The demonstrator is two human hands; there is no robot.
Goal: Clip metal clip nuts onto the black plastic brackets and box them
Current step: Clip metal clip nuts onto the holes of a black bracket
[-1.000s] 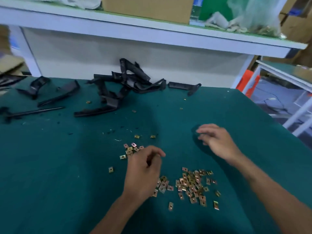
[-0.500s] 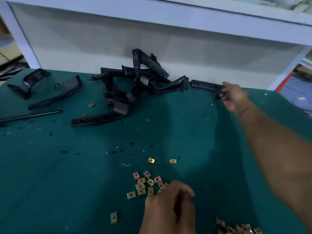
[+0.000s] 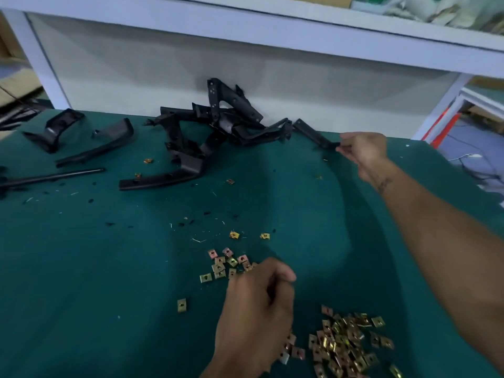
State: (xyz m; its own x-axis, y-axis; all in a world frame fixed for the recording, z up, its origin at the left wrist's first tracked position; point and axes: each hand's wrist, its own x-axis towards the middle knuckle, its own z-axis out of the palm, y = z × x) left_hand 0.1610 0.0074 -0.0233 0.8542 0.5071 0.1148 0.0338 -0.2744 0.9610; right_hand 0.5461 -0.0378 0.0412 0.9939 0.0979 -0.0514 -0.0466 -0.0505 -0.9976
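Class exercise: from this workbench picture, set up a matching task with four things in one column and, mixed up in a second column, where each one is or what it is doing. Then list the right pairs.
Things
1. right hand
2. left hand
3. large heap of clip nuts
4. pile of black brackets

Places or states
A. stacked against the white back panel
B. curled above the clip nuts near the front edge
C. pinching the end of a single black bracket
D. lying on the green mat at the front right

Pairs: 1-C, 2-B, 3-D, 4-A
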